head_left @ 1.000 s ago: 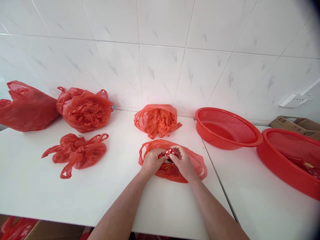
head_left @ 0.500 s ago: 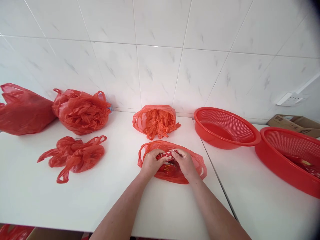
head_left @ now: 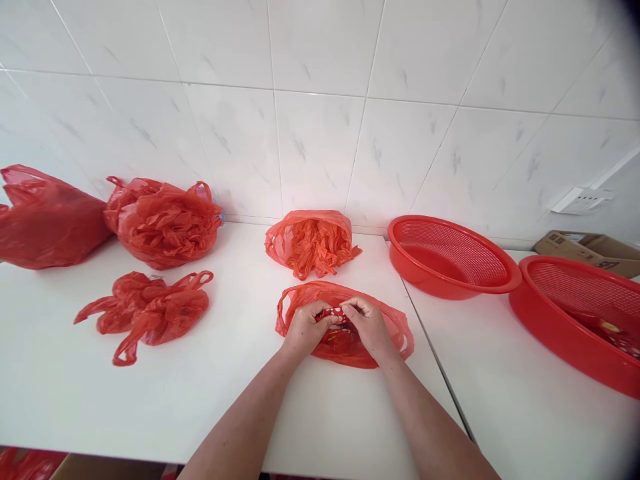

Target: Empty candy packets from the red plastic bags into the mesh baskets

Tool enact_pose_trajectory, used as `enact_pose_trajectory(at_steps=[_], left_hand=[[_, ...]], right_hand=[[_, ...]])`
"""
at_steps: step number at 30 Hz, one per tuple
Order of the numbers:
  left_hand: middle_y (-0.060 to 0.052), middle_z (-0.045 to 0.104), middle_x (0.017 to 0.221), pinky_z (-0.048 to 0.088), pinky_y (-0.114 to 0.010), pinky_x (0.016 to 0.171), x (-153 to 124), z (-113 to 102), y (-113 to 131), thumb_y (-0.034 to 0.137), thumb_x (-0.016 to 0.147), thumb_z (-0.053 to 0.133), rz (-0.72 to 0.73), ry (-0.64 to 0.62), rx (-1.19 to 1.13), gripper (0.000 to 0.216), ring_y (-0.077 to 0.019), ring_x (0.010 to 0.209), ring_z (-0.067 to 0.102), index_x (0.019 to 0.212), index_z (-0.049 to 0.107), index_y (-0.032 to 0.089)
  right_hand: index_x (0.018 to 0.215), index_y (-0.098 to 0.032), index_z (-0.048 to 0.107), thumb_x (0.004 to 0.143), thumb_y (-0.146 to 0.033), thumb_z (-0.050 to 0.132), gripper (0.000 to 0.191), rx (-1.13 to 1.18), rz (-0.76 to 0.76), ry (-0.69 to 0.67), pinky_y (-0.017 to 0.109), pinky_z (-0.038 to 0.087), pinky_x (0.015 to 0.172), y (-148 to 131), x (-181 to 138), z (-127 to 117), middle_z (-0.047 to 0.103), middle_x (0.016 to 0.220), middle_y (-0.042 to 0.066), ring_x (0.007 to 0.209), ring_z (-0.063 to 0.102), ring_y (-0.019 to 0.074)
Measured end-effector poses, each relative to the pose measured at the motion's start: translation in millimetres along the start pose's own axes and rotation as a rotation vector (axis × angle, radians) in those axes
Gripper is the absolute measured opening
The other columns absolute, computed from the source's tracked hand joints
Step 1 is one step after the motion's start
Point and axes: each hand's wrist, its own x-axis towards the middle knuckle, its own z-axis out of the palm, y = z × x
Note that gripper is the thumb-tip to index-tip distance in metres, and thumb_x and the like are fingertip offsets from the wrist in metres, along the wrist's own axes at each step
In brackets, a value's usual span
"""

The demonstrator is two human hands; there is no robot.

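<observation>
My left hand [head_left: 306, 327] and my right hand [head_left: 367, 323] are closed on a small red piece with white dots [head_left: 336, 312], one at each end of it. It looks like fabric or a wrapper; my fingers cover much of it, so its kind is unclear. Beneath it, a red plastic bag [head_left: 350, 360] lies spread on the white table, its handles out to the left and right. Shiny red things with gold marks [head_left: 336, 337] show in the bag's mouth between my hands.
Behind stands a bag stuffed with red plastic bags [head_left: 320, 243]. Knotted bags [head_left: 150, 310] and fuller bags [head_left: 163, 227] are on the left. Rightward are a red basket [head_left: 450, 257], another basket [head_left: 560, 333] holding red items, and a cardboard box [head_left: 585, 250]. A seam [head_left: 440, 363] crosses the table.
Both hands stay over the bag with the dotted piece between them. The piece and my fingers have shifted only slightly, with a little more of its dotted face flattened out.
</observation>
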Motion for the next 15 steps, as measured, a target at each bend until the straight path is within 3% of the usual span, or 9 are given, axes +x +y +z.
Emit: enact_pose_trajectory(at_steps=[5, 9, 15], left_hand=[[0.000, 0.064, 0.072, 0.047, -0.024, 0.064, 1.9, -1.5, -0.7, 0.029, 0.082, 0.053, 0.058, 0.047, -0.021, 0.016, -0.0133, 0.068, 0.058, 0.076, 0.063, 0.018], [0.001, 0.062, 0.067, 0.045, -0.024, 0.063, 2.9, -2.3, -0.4, 0.025, 0.082, 0.051, 0.089, 0.062, 0.009, 0.018, -0.0121, 0.065, 0.056, 0.070, 0.061, 0.018], [0.002, 0.061, 0.066, 0.044, -0.024, 0.059, 3.6, -1.1, -1.8, 0.034, 0.079, 0.056, 0.024, 0.104, -0.002, 0.019, -0.0126, 0.063, 0.055, 0.068, 0.059, 0.019]], right_hand=[[0.073, -0.020, 0.057, 0.081, -0.043, 0.053, 0.025, 0.009, 0.010, 0.025, 0.028, 0.046, 0.063, 2.8, 0.5, -1.1, 0.060, 0.073, 0.001, 0.069, 0.055, 0.0168], [0.065, -0.020, 0.049, 0.081, -0.045, 0.053, 0.029, 0.012, 0.028, 0.051, 0.024, 0.039, 0.055, 3.0, 1.7, 0.3, 0.048, 0.062, -0.003, 0.060, 0.044, 0.0129], [0.059, -0.021, 0.037, 0.080, -0.049, 0.053, 0.038, 0.024, 0.021, 0.098, 0.024, 0.031, 0.050, 3.7, 2.7, 0.3, 0.035, 0.057, -0.006, 0.053, 0.034, 0.0109]])
